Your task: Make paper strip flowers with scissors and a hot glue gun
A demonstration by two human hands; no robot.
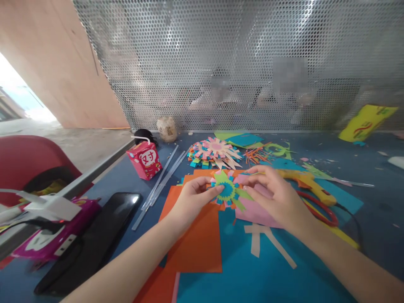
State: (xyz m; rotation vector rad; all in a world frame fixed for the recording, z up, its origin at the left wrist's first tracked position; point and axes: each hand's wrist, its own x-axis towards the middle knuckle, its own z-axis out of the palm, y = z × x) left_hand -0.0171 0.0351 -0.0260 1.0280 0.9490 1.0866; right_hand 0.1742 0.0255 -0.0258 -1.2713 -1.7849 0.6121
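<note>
Between my two hands is a small layered paper flower [227, 192], with a blue centre, a green fringed ring and blue, pink and orange tabs. Green paper strips [241, 204] stick out at its top and lower right. My left hand [191, 200] pinches the flower's left side, the thumb lying on its face. At the right edge, my right hand [277, 195] has thumb and fingers closed on it; the exact contact is partly hidden. Pale pink paper strips [255, 242] lie below on the blue sheet [227, 286]. Orange paper [195, 250] is under my left hand.
Finished-looking paper flowers [216, 149] are piled behind. To the right lie a yellow glue gun [311, 185] and red-handled scissors [326, 212]. Clear glue sticks [166, 183], a red drink carton [145, 162] and a black phone [94, 244] sit left. A perforated metal screen [202, 50] stands behind.
</note>
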